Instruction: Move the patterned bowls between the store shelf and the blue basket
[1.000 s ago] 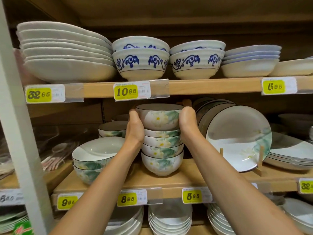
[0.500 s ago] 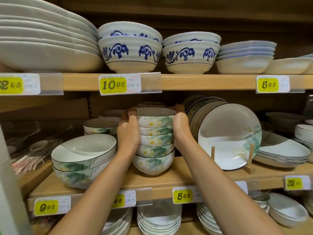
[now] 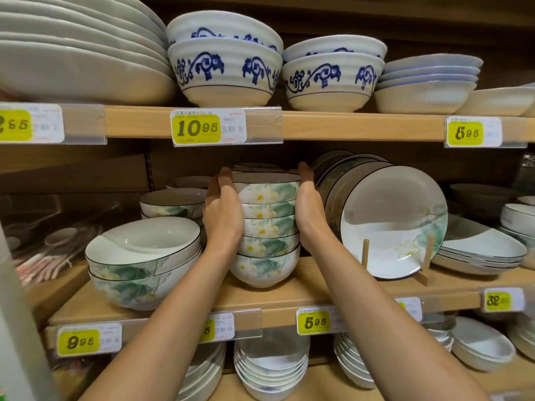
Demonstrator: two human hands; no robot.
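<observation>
A stack of several white bowls with a lotus pattern stands on the middle wooden shelf. The top bowl sits nested in the stack. My left hand cups the left side of the upper bowls, its fingers curled round toward the back. On the right side my right hand holds the stack the same way. The blue basket is out of view.
Two large lotus bowls sit just left of the stack. A lotus plate on a wooden stand is close on the right. Blue-patterned bowls fill the shelf above, with its edge low over the stack. More small bowls stand behind.
The top bowl, held above the stack a second ago, has come down and now sits nested on it. Both hands slid lower along the sides. The camera moved closer.
</observation>
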